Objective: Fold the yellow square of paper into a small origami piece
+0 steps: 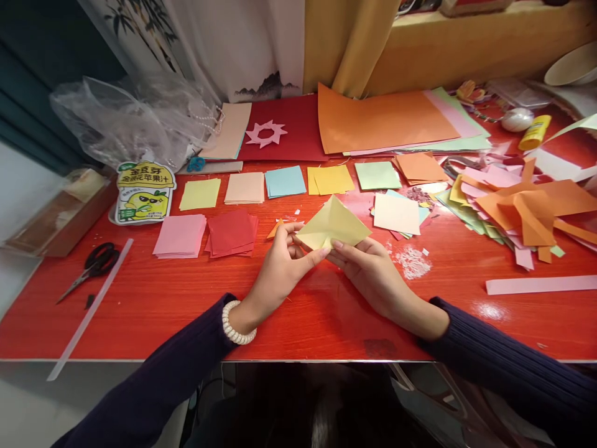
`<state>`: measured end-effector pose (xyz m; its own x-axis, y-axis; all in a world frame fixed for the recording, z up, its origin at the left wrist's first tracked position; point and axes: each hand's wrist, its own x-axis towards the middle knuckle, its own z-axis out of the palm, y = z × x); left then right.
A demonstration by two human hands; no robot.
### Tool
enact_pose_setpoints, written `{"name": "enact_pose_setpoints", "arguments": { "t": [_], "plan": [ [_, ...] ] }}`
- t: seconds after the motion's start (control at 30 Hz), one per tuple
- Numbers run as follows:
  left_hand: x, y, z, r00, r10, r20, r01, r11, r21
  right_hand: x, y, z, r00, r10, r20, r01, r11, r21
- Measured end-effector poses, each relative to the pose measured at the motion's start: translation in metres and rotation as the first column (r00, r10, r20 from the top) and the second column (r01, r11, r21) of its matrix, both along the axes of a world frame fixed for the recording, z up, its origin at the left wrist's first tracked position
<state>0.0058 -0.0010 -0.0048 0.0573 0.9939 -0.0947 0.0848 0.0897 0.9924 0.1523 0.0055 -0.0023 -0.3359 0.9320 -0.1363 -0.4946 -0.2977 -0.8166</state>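
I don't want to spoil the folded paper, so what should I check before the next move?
1. Left hand on the yellow paper: ok, pinching its lower side.
2. Right hand on it too: ok, thumb near the bottom corner.
3. Creases pressed sharp: cannot tell.
4. Scissors away from your hands: ok, they lie far to the left.
5. Scraps kept away from your hands: not ok, white bits lie beside your right hand.

1 juice pouch (145, 198) sits before a crumpled clear plastic bag (125, 124).
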Motion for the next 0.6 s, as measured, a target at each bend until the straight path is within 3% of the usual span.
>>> {"name": "enact_pose_setpoints", "arguments": {
  "t": [0.13,0.23,0.6],
  "plan": [
    [0.006,-0.004,0.002,0.996,-0.024,-0.081,0.025,1.0,0.008,-0.001,0.001,0.002,0.994,-0.103,0.039,0.102,0.994,0.039],
    [0.012,-0.005,0.002,0.995,-0.068,-0.07,0.07,0.997,0.02,-0.001,0.001,0.001,0.998,-0.05,0.036,0.049,0.998,0.048],
    [0.018,-0.005,0.009,0.995,0.023,0.094,-0.023,1.0,-0.003,0.0,0.0,-0.002,1.0,-0.02,0.004,0.02,0.999,0.047]
  ]
}}
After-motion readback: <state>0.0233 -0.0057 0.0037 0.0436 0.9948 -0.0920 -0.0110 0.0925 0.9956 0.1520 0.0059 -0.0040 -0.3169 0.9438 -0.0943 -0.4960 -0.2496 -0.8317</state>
